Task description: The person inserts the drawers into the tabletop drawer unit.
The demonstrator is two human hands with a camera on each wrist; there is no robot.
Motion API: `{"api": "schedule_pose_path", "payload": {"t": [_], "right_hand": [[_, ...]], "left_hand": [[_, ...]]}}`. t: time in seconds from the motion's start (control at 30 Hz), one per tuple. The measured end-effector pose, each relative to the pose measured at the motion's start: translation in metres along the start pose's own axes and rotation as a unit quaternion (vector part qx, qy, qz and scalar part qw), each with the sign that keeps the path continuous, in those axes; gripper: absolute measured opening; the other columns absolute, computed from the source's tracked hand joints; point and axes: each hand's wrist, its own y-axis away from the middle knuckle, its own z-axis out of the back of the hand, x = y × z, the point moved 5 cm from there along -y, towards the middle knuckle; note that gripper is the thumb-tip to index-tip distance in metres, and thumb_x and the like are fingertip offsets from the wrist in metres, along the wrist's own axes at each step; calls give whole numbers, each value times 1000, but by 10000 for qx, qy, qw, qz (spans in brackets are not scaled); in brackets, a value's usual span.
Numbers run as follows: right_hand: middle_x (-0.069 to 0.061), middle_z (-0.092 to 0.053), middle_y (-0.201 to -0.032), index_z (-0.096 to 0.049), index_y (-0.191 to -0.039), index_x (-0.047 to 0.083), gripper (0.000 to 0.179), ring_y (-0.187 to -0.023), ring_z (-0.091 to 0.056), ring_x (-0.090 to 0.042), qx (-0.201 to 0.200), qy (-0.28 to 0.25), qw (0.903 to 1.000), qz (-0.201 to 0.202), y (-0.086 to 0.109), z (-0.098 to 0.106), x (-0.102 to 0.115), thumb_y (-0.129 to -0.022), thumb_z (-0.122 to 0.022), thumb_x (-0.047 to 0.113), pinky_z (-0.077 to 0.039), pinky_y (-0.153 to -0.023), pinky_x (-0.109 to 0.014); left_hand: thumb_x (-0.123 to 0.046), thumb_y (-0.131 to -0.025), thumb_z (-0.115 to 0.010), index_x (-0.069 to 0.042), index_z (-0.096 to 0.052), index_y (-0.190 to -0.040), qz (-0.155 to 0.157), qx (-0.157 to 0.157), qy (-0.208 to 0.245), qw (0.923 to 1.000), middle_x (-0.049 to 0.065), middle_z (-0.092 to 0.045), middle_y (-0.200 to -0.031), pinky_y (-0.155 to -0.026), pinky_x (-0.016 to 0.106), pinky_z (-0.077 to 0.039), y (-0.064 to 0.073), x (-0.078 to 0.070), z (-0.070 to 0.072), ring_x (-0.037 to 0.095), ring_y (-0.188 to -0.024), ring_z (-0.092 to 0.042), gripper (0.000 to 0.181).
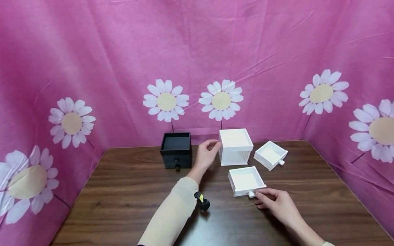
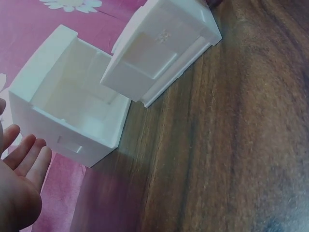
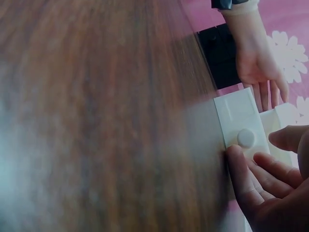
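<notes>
My left hand (image 1: 206,152) is at the left side of a white box (image 1: 236,138), thumb and finger at its upper edge. The box has a shallow open top and a hollow front, seen also from its side in the left wrist view. In front of it lies a white drawer (image 1: 246,181), its round knob (image 3: 245,138) facing me. My right hand (image 1: 279,204) is at the drawer's right front corner, fingertips right beside the knob. In the right wrist view a gap shows between the upper digit and the lower fingers (image 3: 237,162).
A second white drawer (image 1: 271,155) with a knob lies right of the box, turned at an angle. A black box (image 1: 176,148) with its own knobs stands left of my left hand. Behind the brown wooden table (image 1: 129,194) hangs a pink cloth (image 1: 123,68) with daisies.
</notes>
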Motion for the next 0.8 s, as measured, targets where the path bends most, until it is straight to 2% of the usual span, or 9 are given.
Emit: {"api": "schedule_pose_path", "payload": {"t": [0.27,0.5,0.8], "right_hand": [[-19,-81,-106,-70,-120,-19,26,-79,-79,-11,-36,-353,9992,-177,-4,-3,-5,-103,-69,0,-69,-72,-32],[-15,-83,-101,-70,-121,-19,28,-78,-79,-11,36,-391,9988,-288,-6,-7,-5,-102,-71,2,-69,-72,-32],[-17,-82,-101,-74,-116,-14,25,-75,-78,-11,-171,-184,9986,-466,-7,-10,-7,-98,-77,4,-69,-69,-32]], "left_hand": [[-21,-103,-73,-1,-78,-123,27,-22,47,10000,19,-79,-119,-101,41,-64,-4,1,-2,30,-114,-75,28],[-21,-103,-73,0,-78,-123,57,-19,-84,9999,18,-80,-118,-96,35,-65,-5,-1,-4,25,-110,-76,29],[-24,-103,-74,-1,-79,-120,132,-22,73,9999,17,-81,-115,-94,32,-65,-5,-1,-5,21,-106,-75,29]]}}
